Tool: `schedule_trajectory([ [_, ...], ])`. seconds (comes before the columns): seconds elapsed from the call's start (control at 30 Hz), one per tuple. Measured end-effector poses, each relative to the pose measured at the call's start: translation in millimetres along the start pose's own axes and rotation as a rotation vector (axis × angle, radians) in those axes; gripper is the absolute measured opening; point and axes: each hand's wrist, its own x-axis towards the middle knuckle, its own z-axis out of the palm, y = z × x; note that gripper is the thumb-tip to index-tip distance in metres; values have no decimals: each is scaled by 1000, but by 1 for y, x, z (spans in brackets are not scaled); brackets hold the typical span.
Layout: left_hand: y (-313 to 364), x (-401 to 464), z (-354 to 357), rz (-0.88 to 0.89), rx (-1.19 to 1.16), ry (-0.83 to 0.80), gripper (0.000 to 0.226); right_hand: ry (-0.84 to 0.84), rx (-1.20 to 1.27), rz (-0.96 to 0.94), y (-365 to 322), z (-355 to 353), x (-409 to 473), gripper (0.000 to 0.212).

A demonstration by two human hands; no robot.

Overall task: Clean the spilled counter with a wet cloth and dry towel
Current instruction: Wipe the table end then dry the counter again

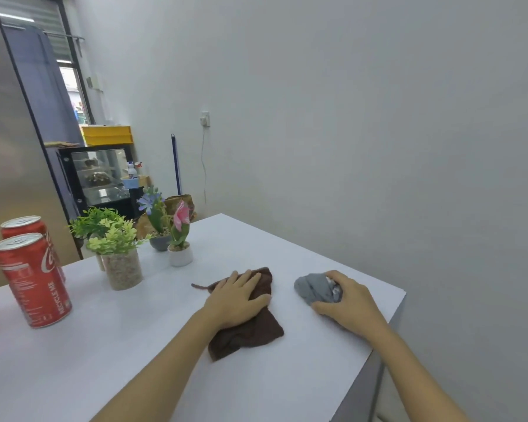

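Note:
A brown cloth point(250, 333) lies spread on the white counter point(153, 345) near its middle. My left hand point(238, 296) rests flat on the cloth's upper part with its fingers straight. To the right, a bunched grey cloth point(313, 287) sits close to the counter's right edge. My right hand point(345, 303) curls its fingers round the grey cloth and grips it from the near side. No spill shows on the counter.
Two red cola cans point(34, 281) stand at the left. Small potted plants point(119, 254) and flower pots point(180, 254) stand at the back of the counter. The counter's right edge point(393, 315) drops off beside my right hand. A grey wall rises behind.

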Motion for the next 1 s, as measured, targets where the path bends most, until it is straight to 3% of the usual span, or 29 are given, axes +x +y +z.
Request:
schedule_trajectory([
  [0.07, 0, 9, -2, -52, -2, 21, 59, 136, 97, 62, 7, -4, 4, 27],
  [0.2, 25, 32, 1, -121, -27, 67, 57, 336, 632, 157, 18, -10, 8, 24],
  [0.27, 52, 38, 8, -42, -42, 53, 56, 437, 891, 200, 20, -14, 9, 24],
  [0.37, 107, 26, 22, 192, -50, 29, 55, 524, 1092, 261, 25, -18, 13, 20],
  [0.47, 126, 9, 30, 377, -57, -36, 51, 532, 1122, 303, 26, -19, 17, 19],
  [0.53, 111, 16, 27, 391, -81, -31, 50, 505, 1119, 333, 27, -20, 18, 21],
  [0.73, 87, 50, 22, 69, -8, 112, 50, 499, 1101, 312, 21, -20, 14, 22],
  [0.9, 120, 15, 30, 341, -58, 19, 48, 529, 1020, 275, 16, -18, 10, 24],
  [1.0, 96, 0, 22, 385, -102, -45, 49, 472, 1035, 299, 17, -21, 7, 23],
])
